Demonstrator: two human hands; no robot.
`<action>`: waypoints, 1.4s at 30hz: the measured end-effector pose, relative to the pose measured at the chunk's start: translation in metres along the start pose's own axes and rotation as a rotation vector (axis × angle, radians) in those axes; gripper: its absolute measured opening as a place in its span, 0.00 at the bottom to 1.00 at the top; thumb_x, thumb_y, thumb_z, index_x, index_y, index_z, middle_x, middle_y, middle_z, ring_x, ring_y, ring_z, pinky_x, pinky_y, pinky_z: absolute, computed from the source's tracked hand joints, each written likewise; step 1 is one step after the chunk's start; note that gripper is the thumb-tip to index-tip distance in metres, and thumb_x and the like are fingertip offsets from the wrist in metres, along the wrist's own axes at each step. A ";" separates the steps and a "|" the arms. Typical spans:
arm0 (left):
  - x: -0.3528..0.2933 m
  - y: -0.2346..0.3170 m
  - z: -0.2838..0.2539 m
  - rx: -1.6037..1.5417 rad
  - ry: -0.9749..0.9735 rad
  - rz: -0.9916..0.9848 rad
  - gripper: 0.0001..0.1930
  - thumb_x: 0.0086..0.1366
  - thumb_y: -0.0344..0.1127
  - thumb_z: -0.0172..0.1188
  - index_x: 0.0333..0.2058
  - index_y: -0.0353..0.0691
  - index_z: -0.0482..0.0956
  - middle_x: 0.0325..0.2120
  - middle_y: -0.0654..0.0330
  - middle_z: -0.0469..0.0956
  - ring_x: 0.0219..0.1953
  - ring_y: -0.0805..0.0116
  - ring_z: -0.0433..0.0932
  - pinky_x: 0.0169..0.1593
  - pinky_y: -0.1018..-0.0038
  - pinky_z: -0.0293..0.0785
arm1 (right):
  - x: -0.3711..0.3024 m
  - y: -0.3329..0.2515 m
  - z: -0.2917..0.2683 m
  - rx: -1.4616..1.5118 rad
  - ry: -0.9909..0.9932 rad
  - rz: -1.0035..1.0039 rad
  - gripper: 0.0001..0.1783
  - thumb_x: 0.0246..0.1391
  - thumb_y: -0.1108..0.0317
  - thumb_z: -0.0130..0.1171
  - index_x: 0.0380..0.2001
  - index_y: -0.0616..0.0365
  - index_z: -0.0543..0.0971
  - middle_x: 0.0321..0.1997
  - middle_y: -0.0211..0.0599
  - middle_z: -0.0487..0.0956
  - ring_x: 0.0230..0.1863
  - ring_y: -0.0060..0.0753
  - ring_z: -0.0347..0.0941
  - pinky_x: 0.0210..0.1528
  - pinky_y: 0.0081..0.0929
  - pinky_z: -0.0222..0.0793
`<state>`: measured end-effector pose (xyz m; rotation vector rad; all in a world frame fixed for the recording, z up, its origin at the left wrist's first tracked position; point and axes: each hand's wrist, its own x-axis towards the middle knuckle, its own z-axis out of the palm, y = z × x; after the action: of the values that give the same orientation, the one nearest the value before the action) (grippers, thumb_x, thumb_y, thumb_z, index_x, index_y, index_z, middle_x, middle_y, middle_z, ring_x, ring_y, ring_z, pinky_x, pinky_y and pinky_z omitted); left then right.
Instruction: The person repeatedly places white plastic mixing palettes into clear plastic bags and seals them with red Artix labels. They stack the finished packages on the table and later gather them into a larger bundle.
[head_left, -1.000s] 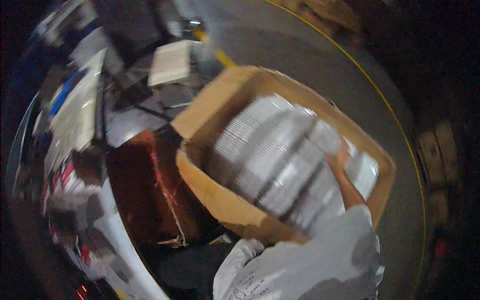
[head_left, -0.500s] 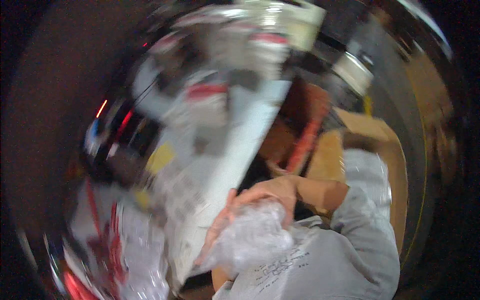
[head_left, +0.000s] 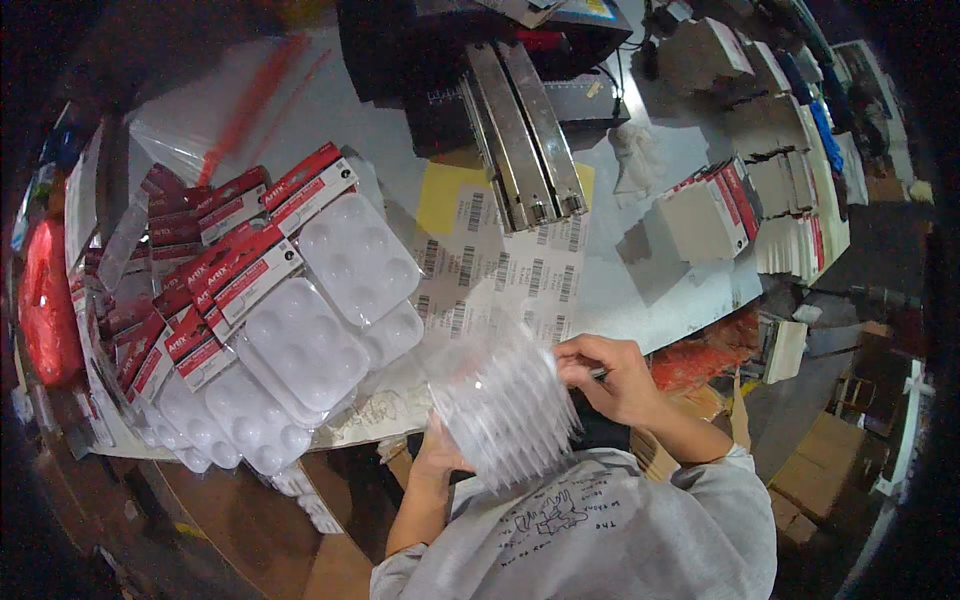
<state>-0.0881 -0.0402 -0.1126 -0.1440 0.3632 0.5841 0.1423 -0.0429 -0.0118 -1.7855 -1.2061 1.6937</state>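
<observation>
Stacked plastic trays [head_left: 505, 415], pale and see-through, are between the two hands in the head view, just in front of the person's grey shirt [head_left: 640, 530] and by the near edge of the table [head_left: 690, 315]; they nest closely into one another, and blur softens their outline; the left hand [head_left: 440, 452] is partly closed on their lower left side and has hold of them there, some of its fingers hidden behind the plastic; the right hand [head_left: 608, 375] is half curled at their upper right edge, thumb and forefinger bent toward the rims, though whether these pinch a tray cannot be told; a small dark thing shows at its fingers, too small to make out.

Beyond the trays lies a sheet of barcode labels [head_left: 545, 290], with yellow paper [head_left: 437, 190] showing at its side and a pair of metal rails [head_left: 525, 130] over its far part; to the left, white palettes [head_left: 305, 345] with red-and-white cards [head_left: 260, 275] overlap in a spread pile, some reaching past the table edge; to the right, a block of cards [head_left: 705, 215] is near a crumpled white cloth [head_left: 637, 160], with more card stacks [head_left: 790, 190] beyond; a cardboard box [head_left: 820, 460] is at lower right.
</observation>
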 end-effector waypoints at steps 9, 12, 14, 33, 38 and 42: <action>0.012 0.001 0.020 0.527 0.154 0.176 0.51 0.29 0.37 0.70 0.55 0.29 0.53 0.49 0.51 0.65 0.52 0.58 0.66 0.56 0.66 0.61 | 0.003 0.006 -0.012 -0.096 -0.169 -0.202 0.50 0.37 0.52 0.67 0.56 0.69 0.54 0.56 0.54 0.61 0.58 0.50 0.58 0.59 0.33 0.54; 0.016 -0.001 0.028 0.653 0.139 0.166 0.53 0.29 0.38 0.71 0.55 0.29 0.53 0.49 0.52 0.65 0.53 0.59 0.65 0.56 0.67 0.60 | 0.003 0.013 -0.012 -0.090 -0.140 -0.251 0.52 0.37 0.52 0.67 0.57 0.70 0.52 0.57 0.55 0.61 0.59 0.50 0.57 0.60 0.33 0.53; 0.016 -0.008 0.036 0.775 0.125 0.202 0.53 0.29 0.39 0.72 0.56 0.28 0.53 0.49 0.53 0.65 0.53 0.60 0.65 0.56 0.67 0.60 | -0.001 0.021 -0.010 -0.093 -0.094 -0.400 0.53 0.37 0.52 0.67 0.58 0.70 0.50 0.58 0.56 0.60 0.60 0.48 0.56 0.60 0.32 0.52; 0.003 -0.062 0.052 1.026 0.118 0.191 0.55 0.33 0.34 0.73 0.58 0.27 0.47 0.48 0.53 0.68 0.52 0.65 0.64 0.57 0.71 0.55 | -0.038 0.058 0.007 0.057 0.304 -0.309 0.41 0.36 0.71 0.62 0.55 0.66 0.55 0.51 0.55 0.66 0.50 0.52 0.66 0.52 0.35 0.62; -0.005 -0.062 0.088 1.326 0.316 0.356 0.48 0.34 0.35 0.74 0.54 0.30 0.56 0.41 0.55 0.71 0.45 0.67 0.70 0.50 0.71 0.64 | -0.033 0.051 0.005 -0.328 0.598 -0.643 0.41 0.34 0.71 0.64 0.54 0.64 0.58 0.53 0.56 0.63 0.50 0.56 0.64 0.53 0.35 0.60; 0.013 -0.046 0.086 1.104 0.627 0.491 0.37 0.40 0.37 0.72 0.47 0.30 0.63 0.37 0.55 0.73 0.40 0.68 0.73 0.45 0.72 0.69 | -0.019 0.057 -0.036 0.257 0.458 -0.273 0.38 0.39 0.68 0.64 0.53 0.67 0.58 0.47 0.52 0.68 0.50 0.43 0.66 0.54 0.32 0.59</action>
<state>-0.0264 -0.0514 -0.0363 0.8680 1.3009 0.7370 0.1957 -0.0797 -0.0377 -1.6414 -0.9315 1.1451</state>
